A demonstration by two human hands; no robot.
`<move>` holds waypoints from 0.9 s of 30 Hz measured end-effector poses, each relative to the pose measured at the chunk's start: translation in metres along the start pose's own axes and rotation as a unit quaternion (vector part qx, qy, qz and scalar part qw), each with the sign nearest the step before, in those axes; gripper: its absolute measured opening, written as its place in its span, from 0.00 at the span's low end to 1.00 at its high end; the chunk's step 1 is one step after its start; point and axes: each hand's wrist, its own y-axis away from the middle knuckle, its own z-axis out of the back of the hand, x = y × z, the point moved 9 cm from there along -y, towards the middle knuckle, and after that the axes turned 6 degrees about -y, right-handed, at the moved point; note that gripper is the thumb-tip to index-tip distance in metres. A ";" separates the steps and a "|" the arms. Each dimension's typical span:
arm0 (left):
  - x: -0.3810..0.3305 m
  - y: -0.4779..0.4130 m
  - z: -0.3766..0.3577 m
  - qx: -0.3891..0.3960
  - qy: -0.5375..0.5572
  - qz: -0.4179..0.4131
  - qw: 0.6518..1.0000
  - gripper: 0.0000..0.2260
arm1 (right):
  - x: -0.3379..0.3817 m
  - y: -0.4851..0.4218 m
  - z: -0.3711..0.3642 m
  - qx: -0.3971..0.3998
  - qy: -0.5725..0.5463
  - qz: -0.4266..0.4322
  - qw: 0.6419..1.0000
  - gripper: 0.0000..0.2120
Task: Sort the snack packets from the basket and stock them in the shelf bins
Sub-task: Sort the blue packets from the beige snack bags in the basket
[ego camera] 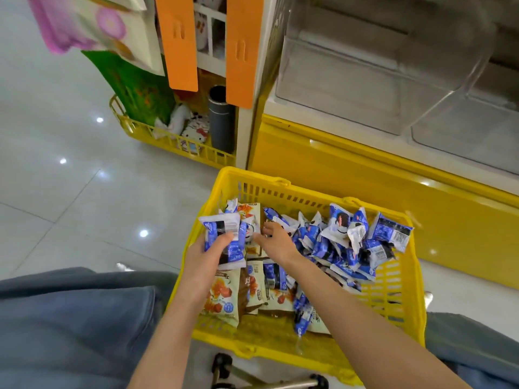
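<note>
A yellow plastic basket (398, 279) sits on the floor in front of me, filled with several snack packets. Blue-and-white packets (342, 231) pile up on its right side and cream-and-orange packets (222, 301) lie on its left. My left hand (202, 254) grips a small stack of blue-and-white packets (224, 237) above the basket's left rim. My right hand (276, 238) reaches into the basket's middle with fingers spread, touching the packets there. Clear shelf bins (365, 80) stand above a yellow shelf base (351, 169) at the upper right.
A second yellow basket (168, 141) at the shelf's left end holds toys and a dark cylinder (220, 119). Orange hanging strips (179, 43) and hanging bags (92, 26) are above it. My knees in blue trousers flank the basket on a glossy tiled floor.
</note>
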 end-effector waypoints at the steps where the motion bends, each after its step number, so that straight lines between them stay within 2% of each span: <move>1: -0.004 -0.002 0.008 -0.016 0.009 -0.010 1.000 0.05 | 0.002 -0.004 -0.002 -0.008 0.017 0.005 1.000 0.29; 6: -0.016 -0.010 0.036 -0.058 0.052 -0.032 0.996 0.05 | 0.011 -0.018 0.001 -0.067 0.096 0.029 0.993 0.18; 9: -0.012 -0.015 0.041 -0.071 0.073 -0.020 0.995 0.04 | 0.031 -0.023 0.003 -0.071 0.088 0.093 0.989 0.07; 11: -0.010 -0.017 0.041 -0.073 0.079 -0.022 0.994 0.04 | 0.044 -0.027 0.005 -0.085 0.071 0.122 0.986 0.05; 12: -0.010 -0.017 0.041 -0.073 0.081 -0.022 0.994 0.04 | 0.047 -0.031 0.003 -0.085 0.052 0.115 0.988 0.06; 14: -0.009 -0.017 0.040 -0.072 0.086 -0.020 0.994 0.06 | 0.047 -0.040 -0.006 -0.066 0.013 0.064 0.996 0.17; 16: -0.009 -0.017 0.038 -0.070 0.087 -0.020 0.994 0.08 | 0.047 -0.048 -0.018 -0.044 0.063 0.021 0.997 0.27; 19: -0.011 -0.017 0.036 -0.064 0.082 -0.021 0.994 0.10 | 0.050 -0.055 -0.034 -0.019 0.193 0.010 0.981 0.24; 21: -0.011 -0.017 0.034 -0.060 0.082 -0.021 0.995 0.09 | 0.048 -0.057 -0.041 -0.005 0.213 0.005 0.977 0.23; 24: -0.010 -0.017 0.030 -0.053 0.082 -0.019 0.995 0.09 | 0.044 -0.055 -0.037 -0.003 0.144 0.013 0.989 0.19; 27: -0.009 -0.017 0.024 -0.046 0.069 -0.016 0.996 0.10 | 0.039 -0.047 -0.022 -0.015 0.072 0.034 0.997 0.23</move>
